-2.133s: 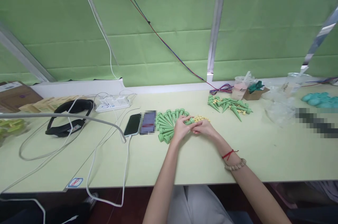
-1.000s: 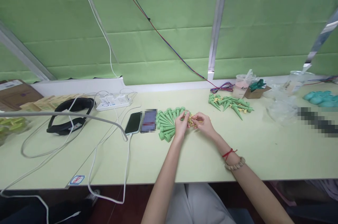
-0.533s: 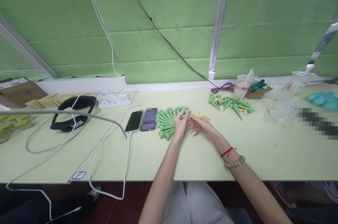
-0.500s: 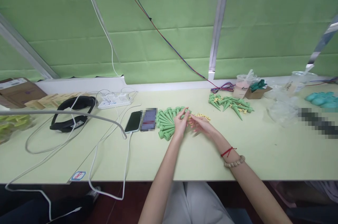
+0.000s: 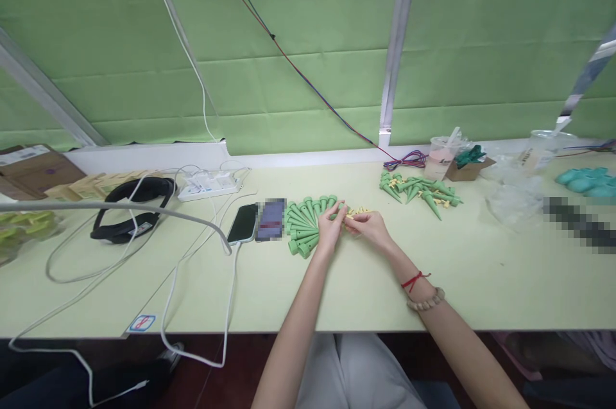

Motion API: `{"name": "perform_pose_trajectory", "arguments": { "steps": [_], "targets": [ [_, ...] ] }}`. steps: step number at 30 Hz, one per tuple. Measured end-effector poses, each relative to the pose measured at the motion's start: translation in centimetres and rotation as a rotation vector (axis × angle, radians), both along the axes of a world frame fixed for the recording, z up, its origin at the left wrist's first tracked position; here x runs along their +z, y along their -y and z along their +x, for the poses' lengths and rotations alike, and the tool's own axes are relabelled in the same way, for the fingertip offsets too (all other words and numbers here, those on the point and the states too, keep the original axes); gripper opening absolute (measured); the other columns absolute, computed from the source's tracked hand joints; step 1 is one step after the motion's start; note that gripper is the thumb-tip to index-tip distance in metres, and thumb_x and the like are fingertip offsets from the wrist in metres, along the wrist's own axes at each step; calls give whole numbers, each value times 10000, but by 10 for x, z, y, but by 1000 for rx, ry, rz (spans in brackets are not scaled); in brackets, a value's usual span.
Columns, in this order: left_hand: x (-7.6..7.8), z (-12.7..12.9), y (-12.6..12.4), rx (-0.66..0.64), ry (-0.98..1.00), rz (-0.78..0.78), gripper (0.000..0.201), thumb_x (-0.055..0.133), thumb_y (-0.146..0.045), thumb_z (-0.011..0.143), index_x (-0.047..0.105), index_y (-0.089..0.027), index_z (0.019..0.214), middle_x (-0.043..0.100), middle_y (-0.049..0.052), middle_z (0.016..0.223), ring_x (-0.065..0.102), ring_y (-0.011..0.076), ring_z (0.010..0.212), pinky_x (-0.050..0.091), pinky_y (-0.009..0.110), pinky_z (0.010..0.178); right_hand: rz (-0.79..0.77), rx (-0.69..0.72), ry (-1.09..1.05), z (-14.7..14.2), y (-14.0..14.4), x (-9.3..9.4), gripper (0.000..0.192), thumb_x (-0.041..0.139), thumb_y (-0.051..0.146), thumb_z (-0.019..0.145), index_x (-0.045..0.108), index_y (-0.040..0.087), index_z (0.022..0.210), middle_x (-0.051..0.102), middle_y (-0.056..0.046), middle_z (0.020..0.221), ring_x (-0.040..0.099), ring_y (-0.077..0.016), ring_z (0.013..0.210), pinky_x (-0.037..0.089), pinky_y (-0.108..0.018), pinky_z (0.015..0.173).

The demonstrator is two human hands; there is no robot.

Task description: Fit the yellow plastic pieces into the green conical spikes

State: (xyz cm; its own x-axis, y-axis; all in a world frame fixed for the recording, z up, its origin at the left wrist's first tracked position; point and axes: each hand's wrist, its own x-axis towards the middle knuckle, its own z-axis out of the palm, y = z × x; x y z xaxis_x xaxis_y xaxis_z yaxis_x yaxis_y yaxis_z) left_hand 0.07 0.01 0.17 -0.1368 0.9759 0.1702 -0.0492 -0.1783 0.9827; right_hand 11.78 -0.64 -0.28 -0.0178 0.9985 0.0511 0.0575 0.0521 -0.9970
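Observation:
Green cone-shaped plastic spikes (image 5: 303, 223) lie fanned out on the table, just left of my left hand (image 5: 330, 229). That hand is closed, and a bit of a green spike shows at its fingers; most of it is hidden. Close beside it, my right hand (image 5: 369, 228) pinches thumb and fingers together at a small yellow piece (image 5: 349, 217), its fingertips almost meeting the left hand. Behind the right hand lie more small yellow plastic pieces (image 5: 362, 209), partly covered by it. Farther right is a heap of green spikes (image 5: 418, 188) with yellow pieces attached.
Left of the fanned spikes lie a phone (image 5: 243, 223) on a white cable and a blurred flat item (image 5: 271, 219). Beyond are a black headband device (image 5: 126, 235) and a power strip (image 5: 209, 185). At right stand a drink cup (image 5: 439, 162), a small box (image 5: 466, 171) and plastic bags (image 5: 514, 200).
My right hand's fingers, spread over the yellow pieces before, have drawn together into a pinch beside my left hand. The left hand has barely moved.

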Motion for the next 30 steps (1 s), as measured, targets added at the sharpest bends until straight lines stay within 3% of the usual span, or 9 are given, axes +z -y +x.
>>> {"name": "perform_pose_trajectory", "arguments": {
  "steps": [4, 9, 12, 18, 25, 30],
  "targets": [
    [-1, 1, 1, -121, 12, -116, 528, 619, -550, 701, 688, -147, 1036, 634, 67, 719, 284, 10, 357, 209, 198, 356, 132, -82, 153, -2, 0, -4, 236, 656, 273, 606, 558, 146, 433, 509, 32, 399, 454, -81, 403, 340, -192, 410],
    [2, -1, 1, -151, 66, -112, 584, 636, -574, 668, 678, -122, 1037, 513, -11, 544, 286, 14, 344, 182, 195, 358, 165, -68, 29, -5, -1, -3, 228, 695, 294, 572, 531, 161, 487, 516, 37, 443, 475, -84, 420, 393, -188, 415],
    [6, -3, 0, -118, 117, -115, 578, 678, -545, 642, 668, -137, 1052, 488, -30, 544, 300, 11, 341, 181, 188, 351, 39, -16, -87, -7, 0, 1, 266, 731, 368, 590, 562, 166, 557, 556, 24, 508, 507, -89, 439, 452, -194, 412],
    [14, -6, 4, -115, 233, -131, 589, 710, -518, 621, 652, -167, 1090, 408, -65, 488, 274, 10, 340, 157, 177, 337, -238, 259, -284, -5, 4, 8, 308, 630, 458, 759, 661, 152, 761, 671, -44, 784, 575, -73, 522, 510, -163, 454],
    [15, -6, 4, -191, 269, -112, 552, 711, -512, 629, 657, -190, 1075, 404, -71, 477, 262, 0, 325, 145, 166, 332, -463, 376, -592, 0, 6, 18, 261, 521, 359, 875, 662, 149, 808, 667, -18, 706, 580, -55, 496, 494, -129, 475],
    [15, -6, 4, -221, 285, -94, 595, 695, -524, 647, 625, -187, 1131, 393, -72, 478, 254, 2, 333, 137, 160, 324, -561, 403, -716, 3, 5, 20, 328, 483, 397, 889, 655, 131, 804, 638, -10, 637, 552, -50, 448, 491, -129, 445]
  ]
}}
